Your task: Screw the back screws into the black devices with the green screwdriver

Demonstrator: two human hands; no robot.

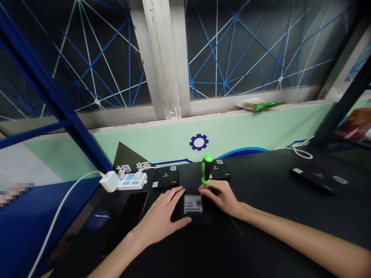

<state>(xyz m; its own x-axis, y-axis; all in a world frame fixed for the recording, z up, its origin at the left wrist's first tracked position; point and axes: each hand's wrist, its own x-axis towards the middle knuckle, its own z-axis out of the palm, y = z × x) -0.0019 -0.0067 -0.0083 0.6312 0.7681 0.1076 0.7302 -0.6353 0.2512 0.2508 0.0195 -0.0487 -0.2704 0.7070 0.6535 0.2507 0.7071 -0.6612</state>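
A small black set-top-style box (199,219) lies on the black table with a white printed label (193,203) facing up. My left hand (164,214) rests along the box's left side, fingers stretched and thumb apart, touching its edge. In my right hand (223,197), pinched fingers hold a screwdriver (206,170) low on its shaft. Its black and bright green handle points up, nearly upright, over the box's far right corner. The screwdriver's tip is hidden by the fingers. A thin dark rod (235,225) lies on the table below my right wrist.
Two similar black boxes (165,177) (220,170) lie near the wall, and another box (320,179) lies far right. A white power strip (131,181) with plugs, a phone (135,208) and a blue rounded object (98,219) are left. A green packet (261,105) sits on the sill.
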